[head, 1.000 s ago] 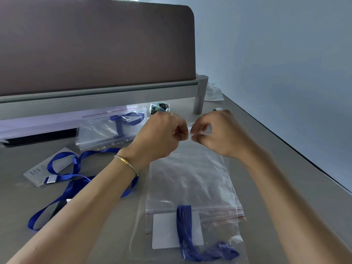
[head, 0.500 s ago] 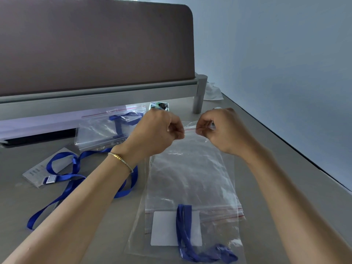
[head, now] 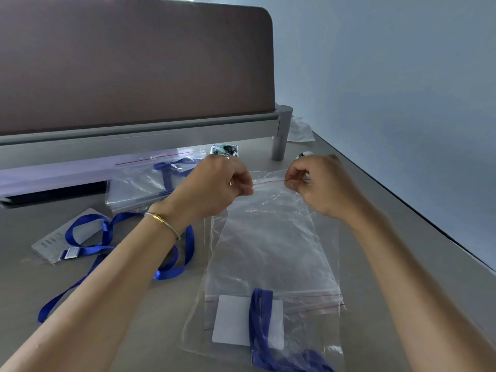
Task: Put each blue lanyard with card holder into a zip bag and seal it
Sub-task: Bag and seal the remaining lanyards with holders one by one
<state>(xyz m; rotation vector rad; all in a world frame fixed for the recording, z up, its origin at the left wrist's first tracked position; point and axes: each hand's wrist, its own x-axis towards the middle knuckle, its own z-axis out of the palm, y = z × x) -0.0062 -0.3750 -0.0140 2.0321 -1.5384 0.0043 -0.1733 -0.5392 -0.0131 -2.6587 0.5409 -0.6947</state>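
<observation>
I hold a clear zip bag [head: 271, 237] by its red-lined top edge above the table. My left hand [head: 217, 186] pinches the left part of the zip strip and my right hand [head: 319, 183] pinches the right part. Inside the bag, at its near end, lie a blue lanyard [head: 261, 326] and its white card holder [head: 230, 320]. A loose blue lanyard [head: 107, 237] with a grey card holder [head: 53, 242] lies on the table to the left. Behind it, a stack of filled zip bags [head: 142, 183] rests under the divider.
More zip bags [head: 332, 302] lie under the one I hold. A brown desk divider [head: 134, 63] on a grey rail closes the far side, with its post [head: 281, 135] behind my hands. A small printed packet [head: 224, 151] lies near the post. The wall runs along the right.
My hands have moved apart along the zip strip, the right one sliding right, so more of the red line shows between them.
</observation>
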